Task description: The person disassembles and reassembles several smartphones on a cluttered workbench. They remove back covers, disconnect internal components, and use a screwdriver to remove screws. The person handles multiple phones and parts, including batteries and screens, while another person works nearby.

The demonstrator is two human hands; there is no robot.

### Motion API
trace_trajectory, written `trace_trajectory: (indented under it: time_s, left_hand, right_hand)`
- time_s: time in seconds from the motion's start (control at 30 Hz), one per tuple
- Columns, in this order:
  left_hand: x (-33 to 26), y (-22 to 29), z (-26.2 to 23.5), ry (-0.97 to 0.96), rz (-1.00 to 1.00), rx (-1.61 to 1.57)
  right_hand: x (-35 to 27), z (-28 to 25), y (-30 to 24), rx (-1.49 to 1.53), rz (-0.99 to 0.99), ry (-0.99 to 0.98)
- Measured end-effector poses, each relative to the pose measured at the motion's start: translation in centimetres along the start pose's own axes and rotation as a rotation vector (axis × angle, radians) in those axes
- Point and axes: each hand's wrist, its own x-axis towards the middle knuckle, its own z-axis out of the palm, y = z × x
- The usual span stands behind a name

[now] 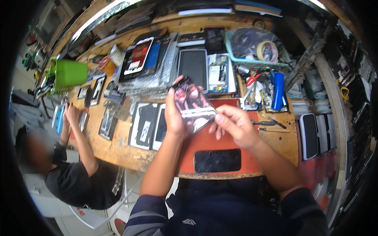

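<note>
A glossy smartphone is tilted up over the red mat, its dark face mirroring pinkish shapes and a bright band of light. My left hand is closed along its left side, thumb on the edge. At the lower right corner, the thumb and fingers of my right hand pinch the phone; whether a thin film lies between them I cannot tell. A second dark smartphone lies flat on the mat, near the table's front edge, below both hands.
Right of the mat lie a black-handled tool and tweezers. Behind stand a tablet, a teal basket with tape rolls, and a blue cylinder. Bubble-wrapped stacks and a green basket are leftward. A co-worker sits at left.
</note>
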Motion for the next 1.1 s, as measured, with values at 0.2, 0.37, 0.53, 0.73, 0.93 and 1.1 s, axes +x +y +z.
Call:
trace_trajectory:
  time_s: [0.2,0.37,0.53,0.73,0.93,1.1]
  left_hand:
    - [-2.5,2.6,-1.0,0.012,0.084,0.288]
    - [-9.4,7.1,-6.2,0.289,0.211,0.590]
    - [-13.2,11.9,-10.6,0.684,0.096,0.872]
    - [-11.9,14.1,-15.7,0.773,0.101,0.697]
    - [-9.1,15.2,-20.9,0.672,0.070,0.721]
    - [-8.2,15.7,-23.6,0.605,0.005,1.156]
  right_hand:
    - [0.7,0.4,1.0,-0.077,0.003,0.048]
    - [0.2,1.9,1.7,-0.194,-0.080,0.035]
    - [-0.2,2.3,1.7,-0.313,-0.136,0.043]
    - [0.4,1.9,1.9,-0.440,-0.096,0.036]
    - [1.2,0.6,2.6,-0.513,-0.137,0.124]
    - [1.6,-0.1,2.6,-0.495,-0.147,0.159]
